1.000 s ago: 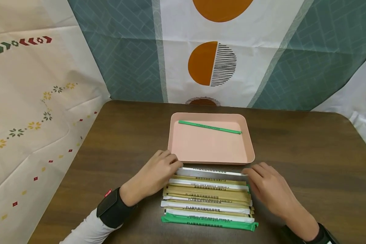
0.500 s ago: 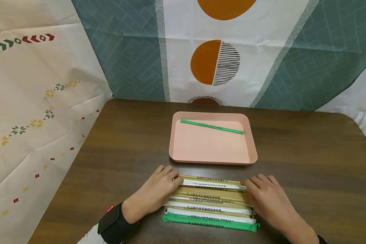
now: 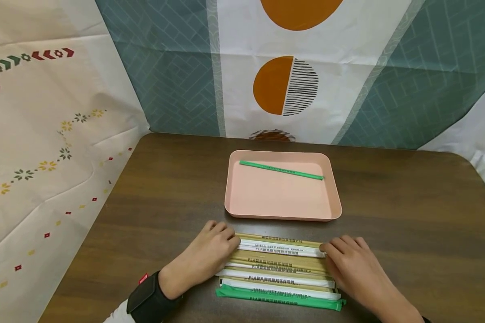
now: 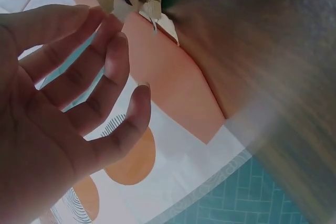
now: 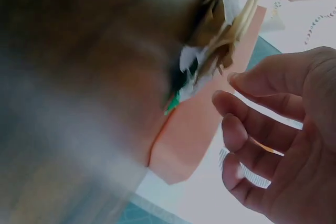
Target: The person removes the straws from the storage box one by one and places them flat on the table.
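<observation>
A row of paper-wrapped straws (image 3: pixel 280 269) in khaki, white and green lies sideways on the table, with printed lettering. Near its far side are two white wrapped straws (image 3: pixel 280 249). My left hand (image 3: pixel 212 246) is at their left end; in the left wrist view its thumb and index fingertip (image 4: pixel 100 15) come together at the straw ends. My right hand (image 3: pixel 353 264) is at the right end. The right wrist view shows its thumb (image 5: pixel 236 80) and index finger slightly apart, close beside the straw ends, with the other fingers loosely bent.
Behind the row stands a shallow pink tray (image 3: pixel 283 197), with one green wrapped straw (image 3: pixel 280 170) lying slanted in it. The brown wooden table (image 3: pixel 388 193) meets patterned cloth hangings (image 3: pixel 178 67) at the back and left.
Both hands have come down toward me from beside the tray's near edge, bringing a white wrapped straw onto the row. It now lies beside another white one.
</observation>
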Action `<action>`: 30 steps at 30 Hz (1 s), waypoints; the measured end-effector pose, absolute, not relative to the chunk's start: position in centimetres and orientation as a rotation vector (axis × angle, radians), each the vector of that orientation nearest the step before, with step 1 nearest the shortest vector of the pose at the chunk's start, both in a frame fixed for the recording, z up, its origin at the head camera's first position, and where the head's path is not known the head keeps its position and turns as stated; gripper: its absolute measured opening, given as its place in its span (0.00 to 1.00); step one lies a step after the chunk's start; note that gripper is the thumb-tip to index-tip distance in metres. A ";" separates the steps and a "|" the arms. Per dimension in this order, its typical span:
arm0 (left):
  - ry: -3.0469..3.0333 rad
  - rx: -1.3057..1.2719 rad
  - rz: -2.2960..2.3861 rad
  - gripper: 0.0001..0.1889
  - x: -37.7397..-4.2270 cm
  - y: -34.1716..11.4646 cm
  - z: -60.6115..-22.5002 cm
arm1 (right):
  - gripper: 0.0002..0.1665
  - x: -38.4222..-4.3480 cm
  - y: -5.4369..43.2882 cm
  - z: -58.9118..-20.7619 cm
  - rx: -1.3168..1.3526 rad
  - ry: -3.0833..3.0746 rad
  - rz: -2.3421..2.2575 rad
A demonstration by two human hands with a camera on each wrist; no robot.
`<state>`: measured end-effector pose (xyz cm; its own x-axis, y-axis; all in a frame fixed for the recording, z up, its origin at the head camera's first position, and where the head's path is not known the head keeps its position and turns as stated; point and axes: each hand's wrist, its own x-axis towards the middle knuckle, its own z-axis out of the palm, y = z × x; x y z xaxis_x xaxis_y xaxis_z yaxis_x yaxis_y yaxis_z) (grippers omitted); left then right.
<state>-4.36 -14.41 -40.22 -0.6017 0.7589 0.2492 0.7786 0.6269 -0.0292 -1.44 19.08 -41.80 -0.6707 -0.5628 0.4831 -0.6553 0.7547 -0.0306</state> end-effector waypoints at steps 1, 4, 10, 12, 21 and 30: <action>-2.607 -1.260 -0.134 0.07 -4.4 -14.4 -40.2 | 0.29 -1.5 19.1 -41.7 0.913 -2.489 0.295; -2.589 -1.273 -0.166 0.06 -4.5 -14.3 -39.8 | 0.27 -1.6 19.2 -41.3 0.896 -2.458 0.327; -2.537 -1.270 -0.255 0.03 -5.7 -14.1 -37.4 | 0.27 -2.9 20.1 -40.4 0.902 -2.430 0.322; -2.532 -1.249 -0.274 0.02 -6.9 -14.1 -36.4 | 0.28 -3.9 20.5 -40.1 0.904 -2.441 0.312; -2.542 -1.268 -0.207 0.03 -14.6 -13.5 -35.5 | 0.19 -8.7 21.6 -39.0 0.896 -2.530 0.263; -2.580 -1.316 -0.072 0.05 -19.0 -12.2 -36.7 | 0.15 -13.7 21.9 -39.4 0.923 -2.587 0.198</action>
